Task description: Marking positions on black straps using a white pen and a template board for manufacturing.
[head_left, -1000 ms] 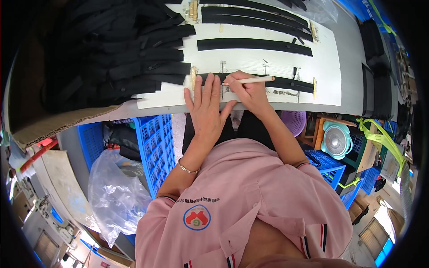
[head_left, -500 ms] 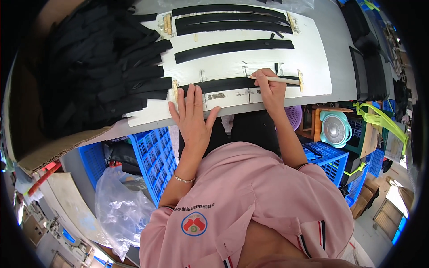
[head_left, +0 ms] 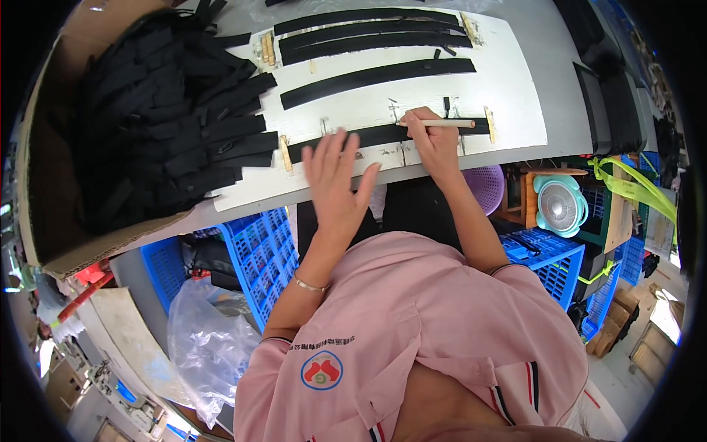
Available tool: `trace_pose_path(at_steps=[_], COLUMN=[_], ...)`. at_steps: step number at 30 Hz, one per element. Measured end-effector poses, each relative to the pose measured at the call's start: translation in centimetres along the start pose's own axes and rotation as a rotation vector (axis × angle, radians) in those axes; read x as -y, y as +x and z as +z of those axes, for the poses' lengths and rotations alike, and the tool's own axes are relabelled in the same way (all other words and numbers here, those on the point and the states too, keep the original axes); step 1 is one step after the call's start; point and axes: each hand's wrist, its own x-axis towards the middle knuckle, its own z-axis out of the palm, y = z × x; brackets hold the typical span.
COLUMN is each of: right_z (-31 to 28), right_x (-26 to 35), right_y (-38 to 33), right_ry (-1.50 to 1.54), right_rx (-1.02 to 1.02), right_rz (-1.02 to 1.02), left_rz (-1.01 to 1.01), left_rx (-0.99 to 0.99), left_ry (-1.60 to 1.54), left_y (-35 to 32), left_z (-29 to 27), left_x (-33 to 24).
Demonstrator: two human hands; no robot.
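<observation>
Since a second ago the left hand has slid left along the near black strip and now lies flat, fingers spread, pressing the strip's left half to the white board. The right hand stays closed around a pale wooden stick, pinched between thumb and fingers, its far end reaching right toward the strip's right end. The stick lies almost along the strip's long axis, which runs left to right across the board's near edge. The right hand sits on the strip just right of its middle; the left hand is nearer the left end, beside a small wooden peg. Three more black strips lie parallel farther up the board. A cardboard box of black strips stands to the left.
</observation>
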Motion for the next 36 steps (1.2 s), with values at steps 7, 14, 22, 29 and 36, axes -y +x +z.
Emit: trace_pose_path(at_steps=[7, 14, 22, 29, 36], right_z=[0.2, -0.7, -0.5, -6.1, -9.5], right_x=[-0.1, -0.5, -1.0, -0.3, -4.8], right_y=[-0.2, -0.4, -0.1, -1.0, 0.5], right_ry=[0.031, 0.064, -0.003, 0.431, 0.229], right_rx=[-0.039, 0.044, 0.055, -0.085, -0.169], right_rz=[-0.026, -0.083, -0.178, 0.17, 0.163], left_rz=[0.082, 0.079, 0.075, 0.085, 0.087], left_rx=[-0.099, -0.116, -0.096, -0.085, -0.062], left_ry=[-0.198, -0.166, -0.124, -0.081, -0.034], left_y=[3.5, 3.6, 3.6, 3.5, 3.8], left_z=[4.4, 4.7, 4.8, 4.9, 5.0], left_x=[-2.0, -2.0, -1.9, -1.9, -2.8])
